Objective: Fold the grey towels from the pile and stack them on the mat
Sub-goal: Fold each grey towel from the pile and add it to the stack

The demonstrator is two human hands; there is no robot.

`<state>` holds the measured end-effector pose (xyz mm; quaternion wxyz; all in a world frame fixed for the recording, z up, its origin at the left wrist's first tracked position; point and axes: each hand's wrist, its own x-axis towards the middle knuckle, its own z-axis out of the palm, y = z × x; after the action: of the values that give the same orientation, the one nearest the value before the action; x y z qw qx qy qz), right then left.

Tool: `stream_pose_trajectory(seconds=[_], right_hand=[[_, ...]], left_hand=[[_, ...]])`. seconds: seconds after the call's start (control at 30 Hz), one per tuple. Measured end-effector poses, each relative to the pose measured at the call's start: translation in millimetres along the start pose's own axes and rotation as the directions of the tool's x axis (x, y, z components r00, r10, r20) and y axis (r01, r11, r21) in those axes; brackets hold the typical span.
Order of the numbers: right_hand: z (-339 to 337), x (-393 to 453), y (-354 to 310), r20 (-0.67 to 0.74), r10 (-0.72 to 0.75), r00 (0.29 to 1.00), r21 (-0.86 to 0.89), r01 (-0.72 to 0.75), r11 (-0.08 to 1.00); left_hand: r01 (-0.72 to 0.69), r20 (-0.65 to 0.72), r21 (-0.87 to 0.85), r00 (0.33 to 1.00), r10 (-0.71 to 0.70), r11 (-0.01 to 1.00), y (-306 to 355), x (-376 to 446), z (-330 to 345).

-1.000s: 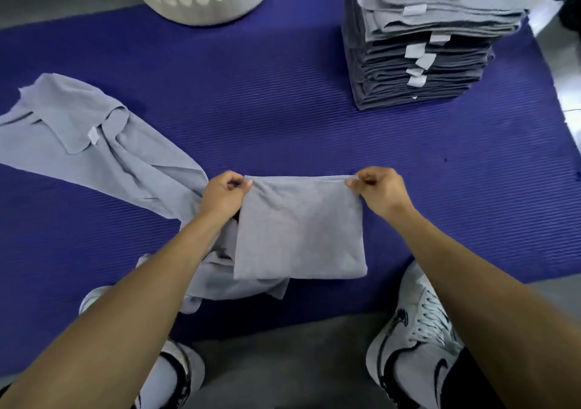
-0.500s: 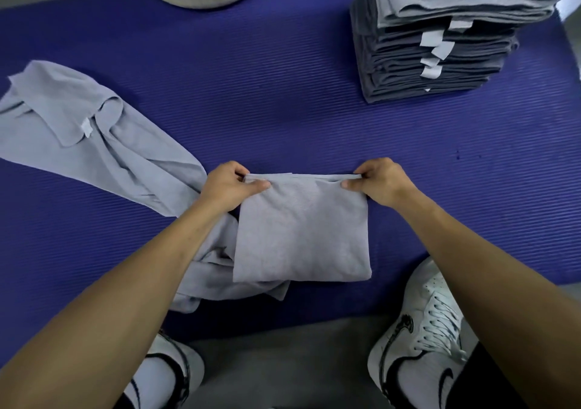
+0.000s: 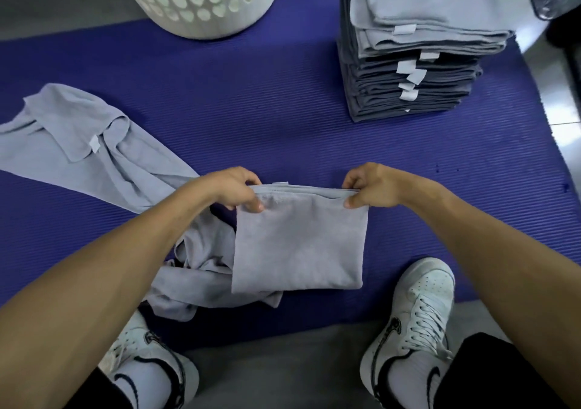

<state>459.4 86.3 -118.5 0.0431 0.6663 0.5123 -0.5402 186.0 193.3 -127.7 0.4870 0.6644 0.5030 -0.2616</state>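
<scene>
I pinch the folded grey towel [image 3: 298,245], mid-frame, at its top corners with left hand [image 3: 234,190] and right hand [image 3: 372,188]; I'd carry it level to the stack [image 3: 418,62], upper right.

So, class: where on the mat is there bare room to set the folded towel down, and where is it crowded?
Bare mat lies between basket, stack and hands; more right of the folded towel, below the stack. Crowded on the left, where the loose towels sprawl.
</scene>
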Motion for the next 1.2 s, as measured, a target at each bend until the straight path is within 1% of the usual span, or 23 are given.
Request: stream_pose_trajectory(seconds=[0.1,0.17,0.27,0.33,0.47,0.53,0.67,0.73,0.77,0.8,0.83,0.87,0.93,1.0,1.03,1.07,1.1,1.13,1.17,1.2], right_hand=[[-13.6,-28.6,-7.9,-0.012,-0.059,0.998,-0.134,0.057,0.989],[-26.5,-53.6,-12.7,-0.042,-0.109,0.993,-0.163,0.101,0.981],[-48.3,-95.9,-18.9,-0.097,-0.160,0.982,-0.105,0.150,0.983],[-59.5,-122.8,-22.2,-0.123,-0.191,0.974,-0.052,0.186,0.981],[-79.4,-163.3,-23.8,-0.205,-0.239,0.949,-0.057,0.232,0.971],[-91.2,-177.2,-20.8,-0.278,-0.244,0.929,-0.065,0.235,0.970],[-119.4,-184.3,-9.8,-0.382,-0.189,0.904,-0.051,0.184,0.982],[-142.5,-182.8,-10.0,-0.449,-0.189,0.873,-0.097,0.163,0.982],[-152.3,-181.4,-11.7,-0.492,-0.212,0.844,-0.131,0.169,0.977],[-168.3,-181.3,-15.4,-0.553,-0.250,0.795,-0.174,0.183,0.967],[-185.4,-182.6,-20.2,-0.617,-0.293,0.731,-0.218,0.200,0.955],[-203.1,-183.5,-26.1,-0.674,-0.327,0.662,-0.249,0.213,0.945],[-239.0,-184.1,-39.6,-0.777,-0.357,0.519,-0.266,0.243,0.933],[-273.9,-179.1,-47.6,-0.838,-0.363,0.408,-0.269,0.269,0.925],[-289.6,-174.5,-48.8,-0.856,-0.368,0.364,-0.277,0.277,0.920],[-303.0,-168.3,-47.7,-0.871,-0.370,0.322,-0.283,0.286,0.915],[-313.2,-160.8,-44.8,-0.886,-0.372,0.278,-0.292,0.290,0.911],[-320.2,-151.7,-38.9,-0.897,-0.369,0.241,-0.296,0.290,0.910],[-322.5,-139.7,-29.5,-0.906,-0.364,0.218,-0.296,0.289,0.911],[-320.1,-126.4,-16.7,-0.909,-0.357,0.214,-0.295,0.275,0.915]], left_hand=[[-0.110,-0.002,0.074,0.994,0.110,0.991,17.8,-26.5,-11.7],[-0.192,-0.035,0.077,0.980,0.195,0.978,28.2,-47.7,-19.9],[-0.289,-0.037,-0.100,0.957,0.287,0.952,41.4,-80.9,-29.9],[-0.338,-0.061,-0.151,0.941,0.333,0.929,51.5,-101.3,-34.2],[-0.410,-0.122,-0.122,0.910,0.397,0.904,82.1,-135.0,-41.5],[-0.440,-0.165,-0.103,0.892,0.421,0.892,100.2,-144.0,-45.3],[-0.456,-0.282,0.004,0.853,0.439,0.890,137.2,-141.6,-56.2],[-0.444,-0.339,0.059,0.833,0.436,0.894,161.2,-137.6,-70.0],[-0.446,-0.383,0.068,0.814,0.436,0.892,171.1,-136.6,-77.1],[-0.457,-0.449,0.091,0.774,0.446,0.885,185.9,-136.5,-89.5],[-0.464,-0.524,0.133,0.717,0.460,0.876,201.8,-136.7,-102.7],[-0.469,-0.597,0.179,0.647,0.474,0.865,218.0,-138.0,-116.1],[-0.492,-0.709,0.264,0.484,0.513,0.830,248.9,-140.5,-142.3],[-0.520,-0.768,0.346,0.321,0.554,0.781,275.9,-136.4,-165.1],[-0.513,-0.785,0.389,0.250,0.566,0.765,286.9,-130.0,-174.8],[-0.493,-0.794,0.430,0.192,0.577,0.756,296.4,-121.2,-182.1],[-0.468,-0.795,0.469,0.147,0.589,0.749,303.8,-109.9,-187.6],[-0.446,-0.789,0.501,0.118,0.603,0.742,309.1,-96.3,-190.2],[-0.429,-0.776,0.534,0.094,0.624,0.729,310.5,-79.9,-188.6],[-0.413,-0.756,0.569,0.078,0.650,0.711,309.0,-61.2,-182.7]])
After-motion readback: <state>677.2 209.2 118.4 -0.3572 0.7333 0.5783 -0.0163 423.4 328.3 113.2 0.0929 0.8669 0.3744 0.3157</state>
